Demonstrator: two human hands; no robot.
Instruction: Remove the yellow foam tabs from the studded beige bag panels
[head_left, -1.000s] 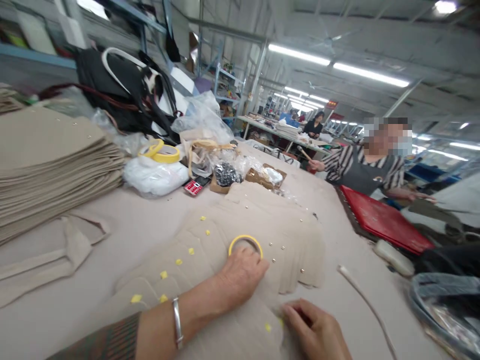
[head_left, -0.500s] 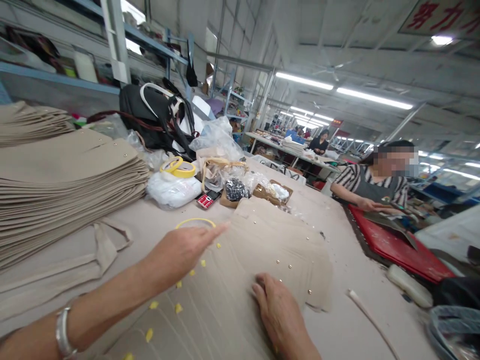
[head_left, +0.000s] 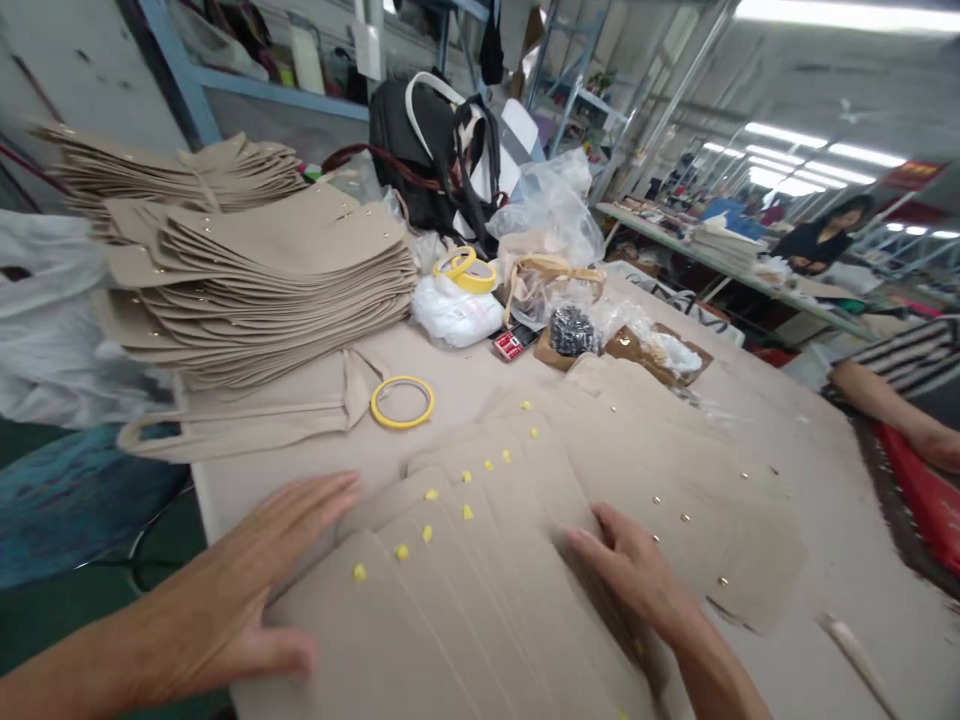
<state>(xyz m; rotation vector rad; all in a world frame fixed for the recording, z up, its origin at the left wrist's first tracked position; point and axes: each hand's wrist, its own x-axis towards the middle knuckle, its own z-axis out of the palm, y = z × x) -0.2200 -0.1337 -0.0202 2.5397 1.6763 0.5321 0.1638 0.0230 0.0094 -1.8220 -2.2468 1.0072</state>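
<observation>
Beige pcs (head_left: 517, 570), yel. tape (head_left: 403, 426), blk/wht striped sleeve (head_left: 900, 358).

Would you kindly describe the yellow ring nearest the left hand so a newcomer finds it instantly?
Find the tall beige stack on the table, at left. In front of it lies a beige strap, with the yellow ring at its right end. Two similar rings rest on a white bundle farther back; this one lies singly, nearer.
</observation>
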